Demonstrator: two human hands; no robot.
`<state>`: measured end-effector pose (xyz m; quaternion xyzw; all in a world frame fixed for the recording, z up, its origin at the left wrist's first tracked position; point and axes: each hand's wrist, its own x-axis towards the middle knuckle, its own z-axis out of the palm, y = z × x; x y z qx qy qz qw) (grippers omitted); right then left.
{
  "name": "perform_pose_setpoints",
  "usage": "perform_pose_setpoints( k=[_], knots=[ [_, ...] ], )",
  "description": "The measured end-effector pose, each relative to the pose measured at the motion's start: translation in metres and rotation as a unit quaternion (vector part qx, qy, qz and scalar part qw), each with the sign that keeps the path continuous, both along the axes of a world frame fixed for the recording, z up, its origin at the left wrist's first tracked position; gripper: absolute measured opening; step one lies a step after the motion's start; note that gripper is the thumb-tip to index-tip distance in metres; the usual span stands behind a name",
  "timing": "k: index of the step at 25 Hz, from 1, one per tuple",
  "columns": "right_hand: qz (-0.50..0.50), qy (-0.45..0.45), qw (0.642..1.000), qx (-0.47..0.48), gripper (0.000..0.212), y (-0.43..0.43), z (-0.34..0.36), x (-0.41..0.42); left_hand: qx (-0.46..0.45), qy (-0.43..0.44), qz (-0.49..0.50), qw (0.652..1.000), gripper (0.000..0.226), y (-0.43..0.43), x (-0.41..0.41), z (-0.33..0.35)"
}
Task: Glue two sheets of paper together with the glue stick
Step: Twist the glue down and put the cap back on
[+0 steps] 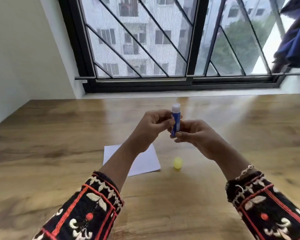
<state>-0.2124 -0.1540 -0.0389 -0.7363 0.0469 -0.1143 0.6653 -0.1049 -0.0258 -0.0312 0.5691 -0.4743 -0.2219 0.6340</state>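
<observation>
Glue stick (175, 122): upright in the air above the table (59, 144), uncapped, white glue showing at the top.
Handling: likely light and rigid with a smooth plastic barrel; the exposed glue is soft and tacky, so hold it by the barrel only.
Left hand (152, 125): raised, fingers curled round the barrel's middle.
Right hand (196, 135): fingertips pinch the lower end, probably at the twist base.
Paper (145, 161): flat on the table below the forearms, thin and floppy; the sheet count is unclear.
Yellow cap (177, 162): just beside the paper.
</observation>
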Motion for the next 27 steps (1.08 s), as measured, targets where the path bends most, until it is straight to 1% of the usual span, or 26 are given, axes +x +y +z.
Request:
perform_pose_setpoints(
  k=[3, 5, 6, 7, 8, 10, 11, 13, 16, 18, 20, 22, 24, 25, 27],
  knots=[
    [-0.063, 0.004, 0.997, -0.040, 0.015, 0.001, 0.003, 0.022, 0.010, 0.027, 0.018, 0.999, 0.014, -0.006, 0.015, 0.007],
    [-0.099, 0.002, 0.993, -0.061, 0.026, 0.005, 0.006, 0.034, 0.008, 0.053, 0.029, 0.998, 0.014, -0.007, 0.021, 0.015],
    [-0.106, 0.006, 0.992, -0.074, 0.031, 0.005, 0.010, 0.039, 0.011, 0.059, 0.029, 0.998, 0.009, -0.008, 0.025, 0.020],
    [-0.102, 0.014, 0.991, -0.085, 0.032, 0.003, 0.015, 0.042, 0.015, 0.060, 0.028, 0.998, 0.006, -0.007, 0.029, 0.025],
    [-0.079, 0.022, 0.994, -0.078, 0.030, 0.000, 0.020, 0.043, 0.022, 0.059, 0.031, 0.998, 0.009, -0.006, 0.033, 0.030],
    [-0.001, 0.036, 0.999, -0.019, 0.027, -0.007, 0.032, 0.046, 0.037, 0.060, 0.023, 0.997, 0.015, -0.002, 0.043, 0.042],
    [0.022, 0.040, 0.999, 0.008, 0.025, -0.010, 0.038, 0.048, 0.042, 0.066, 0.012, 0.997, 0.016, -0.001, 0.047, 0.049],
    [0.037, 0.037, 0.998, 0.032, 0.023, -0.014, 0.046, 0.052, 0.044, 0.079, -0.014, 0.996, 0.018, 0.002, 0.053, 0.059],
    [0.063, 0.028, 0.997, 0.038, 0.021, -0.013, 0.058, 0.061, 0.044, 0.083, -0.023, 0.995, 0.021, 0.002, 0.060, 0.071],
    [0.059, 0.023, 0.997, 0.038, 0.022, -0.012, 0.061, 0.065, 0.045, 0.087, -0.015, 0.995, 0.019, 0.001, 0.061, 0.077],
    [0.017, 0.025, 0.999, 0.015, 0.021, -0.009, 0.060, 0.068, 0.042, 0.096, 0.000, 0.995, 0.020, 0.000, 0.061, 0.080],
    [-0.039, 0.020, 0.998, -0.051, 0.031, -0.007, 0.056, 0.071, 0.040, 0.104, 0.012, 0.994, 0.020, -0.002, 0.060, 0.080],
    [-0.050, 0.015, 0.994, -0.093, 0.037, -0.009, 0.054, 0.072, 0.041, 0.108, 0.021, 0.993, 0.022, -0.004, 0.059, 0.080],
    [-0.029, 0.018, 0.996, -0.077, 0.036, -0.011, 0.054, 0.072, 0.043, 0.107, 0.024, 0.993, 0.022, -0.004, 0.059, 0.080],
    [0.039, 0.030, 0.999, -0.008, 0.030, -0.017, 0.057, 0.068, 0.052, 0.100, 0.029, 0.993, 0.025, -0.004, 0.060, 0.080]
  ],
)
